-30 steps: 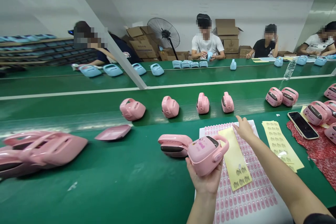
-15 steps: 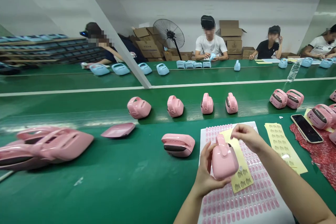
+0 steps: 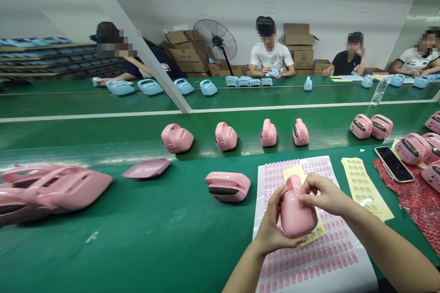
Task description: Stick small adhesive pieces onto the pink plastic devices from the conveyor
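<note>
While the left hand (image 3: 271, 233) is gripping a pink case (image 3: 297, 217) — the right hand (image 3: 325, 195) touching it, grip unclear — a fan (image 3: 217, 41) is standing beyond the green bench (image 3: 154, 238).

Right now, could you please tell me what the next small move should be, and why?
I would probably press gently with the thumb of the right hand on the glossy, rounded pink plastic case, since that thumb appears to touch it near the base of its handle, and the left hand holds it.
</note>
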Motion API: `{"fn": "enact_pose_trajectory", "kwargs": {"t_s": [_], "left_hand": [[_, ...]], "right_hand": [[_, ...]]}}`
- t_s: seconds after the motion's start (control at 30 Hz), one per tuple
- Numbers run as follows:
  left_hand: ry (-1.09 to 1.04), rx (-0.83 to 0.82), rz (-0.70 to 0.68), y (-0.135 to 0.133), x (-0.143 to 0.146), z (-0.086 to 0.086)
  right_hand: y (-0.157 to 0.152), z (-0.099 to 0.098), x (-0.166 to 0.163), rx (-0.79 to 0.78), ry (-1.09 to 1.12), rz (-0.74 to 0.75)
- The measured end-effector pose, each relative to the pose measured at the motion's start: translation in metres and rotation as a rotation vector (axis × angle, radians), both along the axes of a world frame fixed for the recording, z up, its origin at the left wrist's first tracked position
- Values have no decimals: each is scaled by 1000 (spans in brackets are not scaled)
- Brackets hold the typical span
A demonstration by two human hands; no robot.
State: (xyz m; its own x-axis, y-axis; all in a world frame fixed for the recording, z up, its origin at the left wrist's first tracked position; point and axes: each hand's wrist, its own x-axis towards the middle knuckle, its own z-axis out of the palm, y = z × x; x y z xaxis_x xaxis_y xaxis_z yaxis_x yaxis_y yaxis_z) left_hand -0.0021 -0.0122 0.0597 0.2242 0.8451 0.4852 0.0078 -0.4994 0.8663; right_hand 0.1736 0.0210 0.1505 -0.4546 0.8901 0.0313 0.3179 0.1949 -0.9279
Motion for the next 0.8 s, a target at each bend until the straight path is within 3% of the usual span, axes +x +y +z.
{"fn": "enact_pose_trajectory", "kwargs": {"t_s": [0.3,0.57,0.7,0.8], "left_hand": [[-148,-177,70,-3,2,-1],[-102,-81,41,-6,2,1],[-89,-36,21,-7,3,3],[-99,-60,27,-8,3,3]], "right_hand": [[-12,-4,1,221,-52,-47],[-32,-8,3,933,-435,-163],[-38,-9,3,957,-471,-205],[-38,-10,4,852,-373,-187]]}}
